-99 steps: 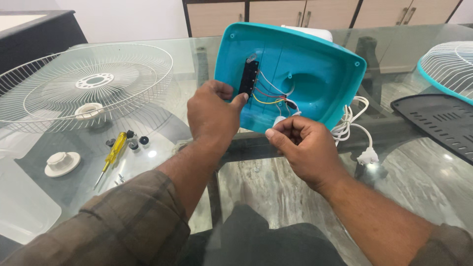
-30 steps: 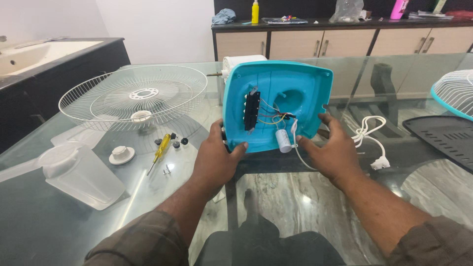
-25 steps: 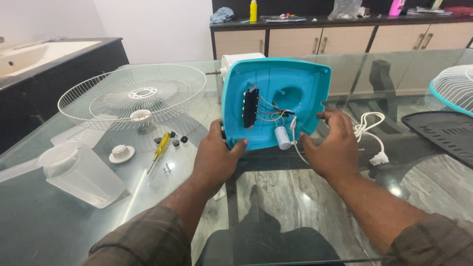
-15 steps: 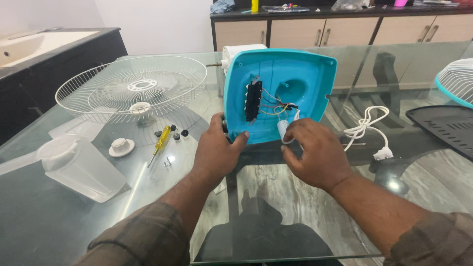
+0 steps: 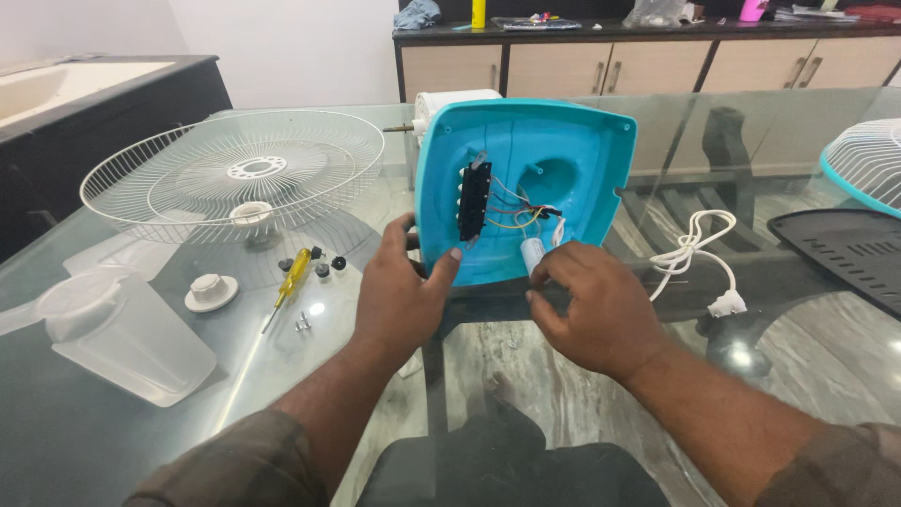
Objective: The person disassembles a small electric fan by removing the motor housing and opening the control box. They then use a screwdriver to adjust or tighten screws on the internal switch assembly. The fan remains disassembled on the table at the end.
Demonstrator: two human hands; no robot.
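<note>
The teal fan base (image 5: 554,160) stands tipped up on the glass table (image 5: 141,441), hollow underside facing the person, just right of the table's middle. The left hand (image 5: 399,300) clamps its near-left edge, thumb hooked over the rim beside the black switch block (image 5: 474,199). The right hand (image 5: 591,305) is narrowed to a pinch, fingertips closed on the small white capacitor (image 5: 533,253) that hangs from the coloured wires (image 5: 521,214).

Good practice here, by the look of it: keep the left grip firm so the shell does not rock, and move the capacitor only as far as its leads allow, since those wires are thin and short.

Room to work is fair. To the left lie a yellow screwdriver (image 5: 289,282), a few black knobs (image 5: 324,265), a white cap (image 5: 211,291), the wire fan guard (image 5: 235,174) and a clear plastic blade piece (image 5: 122,333), all well apart from the hands. To the right, the white power cord (image 5: 699,253) trails near the right wrist, the likeliest snag. The near table edge sits just under both forearms, so the base has little room toward the person.
</note>
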